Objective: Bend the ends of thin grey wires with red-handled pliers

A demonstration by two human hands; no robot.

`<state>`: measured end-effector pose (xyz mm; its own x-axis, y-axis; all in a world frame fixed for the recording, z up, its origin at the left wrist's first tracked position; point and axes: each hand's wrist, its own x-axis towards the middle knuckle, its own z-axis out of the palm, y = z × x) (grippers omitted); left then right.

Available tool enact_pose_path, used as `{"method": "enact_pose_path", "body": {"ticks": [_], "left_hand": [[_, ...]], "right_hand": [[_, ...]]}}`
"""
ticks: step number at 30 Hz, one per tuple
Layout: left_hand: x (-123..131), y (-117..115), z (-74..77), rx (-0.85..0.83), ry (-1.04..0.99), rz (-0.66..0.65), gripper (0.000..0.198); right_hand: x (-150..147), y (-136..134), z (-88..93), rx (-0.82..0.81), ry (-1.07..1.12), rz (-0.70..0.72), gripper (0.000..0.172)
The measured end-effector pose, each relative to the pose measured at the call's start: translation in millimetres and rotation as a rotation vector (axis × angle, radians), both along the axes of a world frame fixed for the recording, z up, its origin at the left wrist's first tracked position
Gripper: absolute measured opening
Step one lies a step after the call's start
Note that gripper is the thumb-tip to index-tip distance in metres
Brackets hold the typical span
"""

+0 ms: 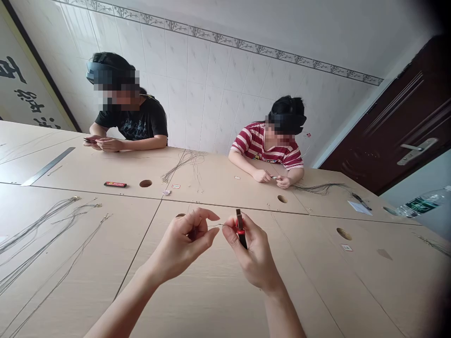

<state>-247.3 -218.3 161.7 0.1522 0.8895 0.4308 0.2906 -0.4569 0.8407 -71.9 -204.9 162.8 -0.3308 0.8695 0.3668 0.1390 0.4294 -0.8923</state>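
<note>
My left hand (185,241) is raised over the wooden table (211,291), fingers pinched on a thin wire (219,225) that runs right toward my other hand. My right hand (252,253) is closed round a small black and red tool (241,228), held upright, its tip at the wire's end. Both hands hover above the table near its middle, a few centimetres apart.
Bundles of thin wires (38,230) lie at the left. A steel ruler (47,165) and a red-black bar (115,184) lie farther back. Two people (134,119) (271,145) sit across the table handling wires. A water bottle (423,205) lies at the right; a dark door (398,131) stands behind.
</note>
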Motion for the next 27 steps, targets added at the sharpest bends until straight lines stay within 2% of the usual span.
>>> {"method": "enact_pose_path", "body": {"ticks": [10, 20, 23, 27], "left_hand": [[0.7, 1.5, -4.1, 0.185, 0.11, 0.085, 0.007], [1.0, -1.2, -2.5, 0.148, 0.229, 0.107, 0.012], [0.3, -1.6, -3.2, 0.095, 0.238, 0.08, 0.014], [-0.8, -2.5, 0.5, -0.015, 0.186, 0.033, 0.019]], "right_hand": [[-1.6, -0.3, 1.3, -0.095, 0.027, 0.046, 0.024], [-1.5, 0.2, 3.1, -0.149, 0.012, 0.069, 0.027], [-1.7, 0.6, 0.7, -0.061, -0.038, 0.023, 0.022], [-1.6, 2.6, -5.0, 0.164, -0.152, -0.059, 0.013]]}}
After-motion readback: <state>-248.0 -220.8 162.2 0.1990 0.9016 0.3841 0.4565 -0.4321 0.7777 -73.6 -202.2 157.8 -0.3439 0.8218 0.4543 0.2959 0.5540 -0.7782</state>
